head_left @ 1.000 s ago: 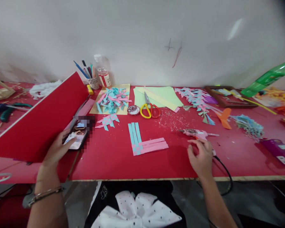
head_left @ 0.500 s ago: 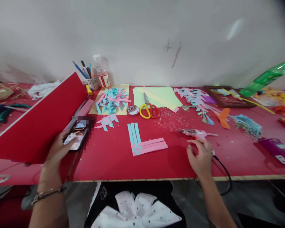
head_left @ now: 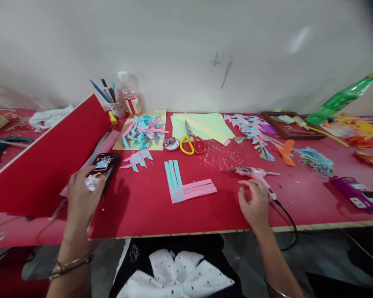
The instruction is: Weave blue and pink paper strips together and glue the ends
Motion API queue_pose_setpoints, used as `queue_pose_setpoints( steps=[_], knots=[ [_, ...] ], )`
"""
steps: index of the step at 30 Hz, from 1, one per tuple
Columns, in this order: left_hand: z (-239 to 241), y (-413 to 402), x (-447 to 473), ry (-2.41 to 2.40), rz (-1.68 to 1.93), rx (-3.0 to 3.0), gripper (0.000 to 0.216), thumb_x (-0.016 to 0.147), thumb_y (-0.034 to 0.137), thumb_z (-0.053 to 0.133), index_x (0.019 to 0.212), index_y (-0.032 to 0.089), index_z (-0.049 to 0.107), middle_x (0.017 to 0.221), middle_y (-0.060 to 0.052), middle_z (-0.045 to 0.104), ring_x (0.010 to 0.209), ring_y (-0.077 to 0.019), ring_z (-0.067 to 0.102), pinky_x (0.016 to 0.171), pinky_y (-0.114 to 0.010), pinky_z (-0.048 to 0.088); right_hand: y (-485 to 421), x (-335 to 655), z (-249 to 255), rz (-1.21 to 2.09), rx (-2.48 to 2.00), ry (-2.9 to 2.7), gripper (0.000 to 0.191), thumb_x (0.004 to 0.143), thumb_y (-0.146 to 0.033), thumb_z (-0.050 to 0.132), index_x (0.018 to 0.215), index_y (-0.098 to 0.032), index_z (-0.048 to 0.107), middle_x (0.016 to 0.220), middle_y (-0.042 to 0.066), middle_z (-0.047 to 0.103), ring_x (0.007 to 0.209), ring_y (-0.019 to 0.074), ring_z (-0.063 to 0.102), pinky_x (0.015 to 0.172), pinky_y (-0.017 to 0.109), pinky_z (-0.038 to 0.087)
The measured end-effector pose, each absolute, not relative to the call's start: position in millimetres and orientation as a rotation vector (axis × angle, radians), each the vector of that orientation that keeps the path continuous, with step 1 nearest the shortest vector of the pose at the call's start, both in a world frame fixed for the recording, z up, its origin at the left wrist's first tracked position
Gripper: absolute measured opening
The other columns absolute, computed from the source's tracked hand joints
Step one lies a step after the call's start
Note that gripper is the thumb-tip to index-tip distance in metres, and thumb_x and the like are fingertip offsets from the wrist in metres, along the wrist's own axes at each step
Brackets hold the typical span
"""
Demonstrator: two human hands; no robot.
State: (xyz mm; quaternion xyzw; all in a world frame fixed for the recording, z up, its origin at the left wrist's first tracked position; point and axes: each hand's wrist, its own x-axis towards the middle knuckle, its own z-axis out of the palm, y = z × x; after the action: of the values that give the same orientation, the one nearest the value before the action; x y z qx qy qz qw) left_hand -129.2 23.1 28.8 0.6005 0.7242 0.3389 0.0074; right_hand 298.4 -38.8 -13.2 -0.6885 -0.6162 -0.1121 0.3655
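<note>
My left hand (head_left: pixel 83 198) grips the lower part of a smartphone (head_left: pixel 107 163) with a lit screen, thumb and fingers on its two sides. Behind it a red board (head_left: pixel 49 161) stands slanted, with pink paper strips (head_left: pixel 107 142) along its edge. At the right, my right hand (head_left: pixel 255 205) hovers or rests, I cannot tell which, with fingers curved apart and nothing in them. Just beyond it lies a pink glue gun (head_left: pixel 256 174). Between my hands, an L-shaped weave of blue and pink paper strips (head_left: pixel 177 193) lies flat on the red table (head_left: pixel 149 219).
Yellow-and-red scissors (head_left: pixel 189 138) lie on pale green paper (head_left: pixel 214 124). Cut blue and pink scraps (head_left: pixel 144 130) are piled behind. A pen cup (head_left: pixel 116 108), a clear bottle (head_left: pixel 131 97), a brown tray (head_left: pixel 294 128), a leaning green bottle (head_left: pixel 342 101) and a purple device (head_left: pixel 357 192) stand around.
My left hand has shifted right and closed around the phone, which has moved slightly off the board and casts a shadow on the table. My right hand stays beside the glue gun.
</note>
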Motion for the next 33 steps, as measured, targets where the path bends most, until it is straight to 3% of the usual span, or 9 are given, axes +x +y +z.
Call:
queue_pose_setpoints(
  steps=[6,11,15,19,33],
  knots=[
    [18,-8,-33,1.501,0.791,2.396,0.027,0.08,0.029,0.047,0.107,0.028,0.054,0.103,-0.008,0.057,0.099,-0.0233,0.051,0.087,-0.039,0.041,-45,259,3,-0.28,-1.685,-1.716,0.02,0.077,-0.02,0.045,0.094,-0.019,0.056,0.091,0.007,0.055,0.089,0.0203,0.05,0.08,0.036,0.033],
    [-1,-23,0,1.244,0.583,2.533,0.03,0.081,0.024,0.046,0.111,0.025,0.051,0.105,-0.007,0.059,0.096,-0.0217,0.054,0.081,-0.038,0.044,-62,218,14,-0.194,-1.593,-2.098,0.027,0.08,-0.024,0.045,0.104,-0.026,0.058,0.11,0.009,0.049,0.098,0.0222,0.046,0.084,0.039,0.029],
    [-3,-26,-4,1.236,0.477,2.59,0.033,0.082,0.021,0.046,0.114,0.02,0.049,0.11,-0.006,0.058,0.1,-0.0204,0.052,0.085,-0.038,0.043,-67,195,11,-0.017,-1.614,-2.313,0.04,0.082,-0.039,0.042,0.12,-0.032,0.048,0.128,0.01,0.038,0.116,0.0273,0.033,0.094,0.048,0.02],
    [-2,-26,-7,1.234,0.454,2.597,0.031,0.081,0.021,0.048,0.112,0.02,0.051,0.111,-0.006,0.058,0.101,-0.0199,0.051,0.086,-0.037,0.042,-65,192,4,0.052,-1.686,-2.366,0.044,0.082,-0.048,0.038,0.124,-0.033,0.045,0.132,0.011,0.036,0.12,0.0295,0.029,0.095,0.053,0.016],
    [0,-25,-6,1.232,0.441,2.583,0.031,0.08,0.021,0.048,0.111,0.021,0.052,0.111,-0.005,0.057,0.1,-0.0195,0.051,0.086,-0.036,0.042,-68,208,1,-0.048,-1.815,-2.284,0.042,0.082,-0.047,0.037,0.121,-0.034,0.048,0.13,0.012,0.039,0.117,0.028,0.034,0.093,0.058,0.015]
  ],
)
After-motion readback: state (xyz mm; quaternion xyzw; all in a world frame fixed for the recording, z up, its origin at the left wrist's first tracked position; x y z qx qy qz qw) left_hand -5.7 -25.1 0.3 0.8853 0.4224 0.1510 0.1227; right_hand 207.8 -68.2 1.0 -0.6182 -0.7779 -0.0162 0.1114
